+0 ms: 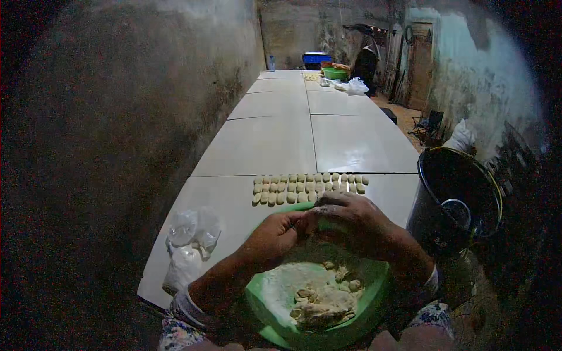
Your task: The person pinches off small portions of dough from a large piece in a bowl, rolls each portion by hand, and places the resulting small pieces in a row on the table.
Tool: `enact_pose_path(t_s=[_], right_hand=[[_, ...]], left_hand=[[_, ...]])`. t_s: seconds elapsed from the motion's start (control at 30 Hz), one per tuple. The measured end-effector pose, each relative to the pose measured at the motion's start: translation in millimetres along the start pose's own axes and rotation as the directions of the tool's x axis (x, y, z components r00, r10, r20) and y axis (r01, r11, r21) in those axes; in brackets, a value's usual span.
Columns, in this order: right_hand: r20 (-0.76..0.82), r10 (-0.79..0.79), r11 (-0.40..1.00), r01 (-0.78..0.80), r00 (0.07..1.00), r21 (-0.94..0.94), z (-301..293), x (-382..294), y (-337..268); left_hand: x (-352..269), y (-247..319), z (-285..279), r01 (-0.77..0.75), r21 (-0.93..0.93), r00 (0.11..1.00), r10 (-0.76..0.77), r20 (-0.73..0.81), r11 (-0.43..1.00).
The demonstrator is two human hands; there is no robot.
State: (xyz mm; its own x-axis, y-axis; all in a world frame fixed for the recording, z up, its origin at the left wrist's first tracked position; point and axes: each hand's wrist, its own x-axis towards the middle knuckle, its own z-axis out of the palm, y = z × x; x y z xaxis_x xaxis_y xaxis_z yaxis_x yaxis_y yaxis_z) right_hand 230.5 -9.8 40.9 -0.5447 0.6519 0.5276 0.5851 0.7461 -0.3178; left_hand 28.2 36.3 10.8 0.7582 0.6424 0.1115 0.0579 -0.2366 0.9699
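My left hand (279, 232) and my right hand (353, 217) meet above the far side of a green plastic basin (373, 285). The left fingers are curled, and the right hand arches over beside them with pale flour on its fingers. Whatever may be between the fingers is hidden. Inside the basin lie white flour (281, 285) and a torn mass of dough (325, 305) with a few loose lumps. Just beyond my hands, small oval dough pieces (300, 186) sit in three rows on the white table (263, 145); my right hand covers part of the nearest row.
Clear plastic bags (186, 259) with white contents lie at the table's left edge. A large black bucket (426, 210) stands close on the right. Another green basin (335, 73), a white plastic bag (357, 86) and a blue crate (317, 58) are at the far end. A wall borders the left.
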Motion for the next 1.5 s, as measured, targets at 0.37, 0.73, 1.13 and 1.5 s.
enact_pose_path(t_s=[0.37, 0.73, 1.13, 1.5], right_hand=[[-0.012, 0.059, 0.983, -0.056, 0.998, 0.176, -7, 0, 5], [0.169, 0.381, 0.647, -0.393, 0.909, 0.653, 5, 0, 9], [-0.022, 0.156, 0.867, -0.126, 0.988, 0.482, -1, -1, 1], [0.135, 0.197, 0.874, -0.236, 0.971, 0.425, -7, 1, -2]], left_hand=[[-4, 3, 11, -0.159, 0.05, 0.984, 0.154, 0.091, 0.986], [-7, 5, 12, -0.276, 0.435, 0.955, 0.297, 0.021, 0.857], [-6, 6, 8, 0.076, -0.213, 0.98, -0.034, 0.194, 0.974], [-10, 9, 3, 0.093, -0.156, 0.967, -0.052, 0.251, 0.983]])
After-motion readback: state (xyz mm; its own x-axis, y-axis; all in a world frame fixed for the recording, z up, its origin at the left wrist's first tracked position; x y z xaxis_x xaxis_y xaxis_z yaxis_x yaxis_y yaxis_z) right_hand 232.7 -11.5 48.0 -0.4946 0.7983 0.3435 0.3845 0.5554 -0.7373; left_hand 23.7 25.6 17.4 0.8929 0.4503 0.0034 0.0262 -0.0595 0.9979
